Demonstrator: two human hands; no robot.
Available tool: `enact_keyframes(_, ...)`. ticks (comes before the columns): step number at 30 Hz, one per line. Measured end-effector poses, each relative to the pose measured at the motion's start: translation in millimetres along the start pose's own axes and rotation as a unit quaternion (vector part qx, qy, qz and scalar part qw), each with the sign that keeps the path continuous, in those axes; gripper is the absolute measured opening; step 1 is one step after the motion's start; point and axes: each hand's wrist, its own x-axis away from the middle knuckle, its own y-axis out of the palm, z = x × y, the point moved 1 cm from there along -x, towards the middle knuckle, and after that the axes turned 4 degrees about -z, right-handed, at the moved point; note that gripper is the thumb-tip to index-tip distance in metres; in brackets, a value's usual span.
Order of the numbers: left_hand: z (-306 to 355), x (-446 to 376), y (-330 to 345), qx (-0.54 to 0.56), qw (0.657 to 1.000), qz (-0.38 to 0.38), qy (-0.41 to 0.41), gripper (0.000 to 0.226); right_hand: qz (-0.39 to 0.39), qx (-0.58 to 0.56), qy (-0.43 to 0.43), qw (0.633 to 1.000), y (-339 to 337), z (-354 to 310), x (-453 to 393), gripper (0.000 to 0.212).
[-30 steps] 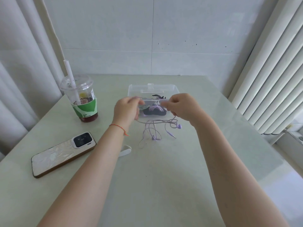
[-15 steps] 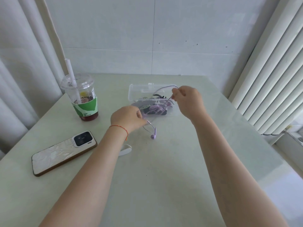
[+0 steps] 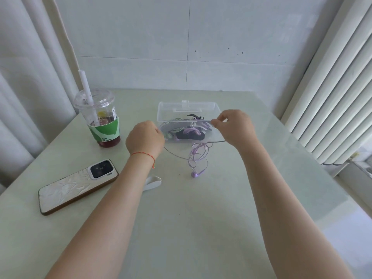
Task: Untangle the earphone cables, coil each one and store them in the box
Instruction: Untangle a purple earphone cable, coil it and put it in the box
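While the left hand (image 3: 144, 138) and right hand (image 3: 234, 125) pinch the purple earphone cable (image 3: 198, 156) before the box (image 3: 187, 111), untangling continues; coiling comes next.

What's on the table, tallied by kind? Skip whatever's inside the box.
Drink cup: 1
Phone: 1
Clear box: 1
Purple earphone cable outside the box: 1
White strap: 1
Total: 5
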Motion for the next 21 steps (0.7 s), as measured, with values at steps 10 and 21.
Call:
enact_keyframes(10, -0.1, -3.5, -1.2, 0.157, 0.987, -0.006, 0.015, 0.016, -0.019, -0.167, 0.065, 0.984, -5.5, 5.2, -3.0, 0.025)
enact_keyframes(21, 48.1, 28.6, -5.6, 0.506, 0.798, -0.319, 0.072, 0.018, -0.108, -0.151, -0.027, 0.982, 7.6, -21.3, 11.1, 0.014)
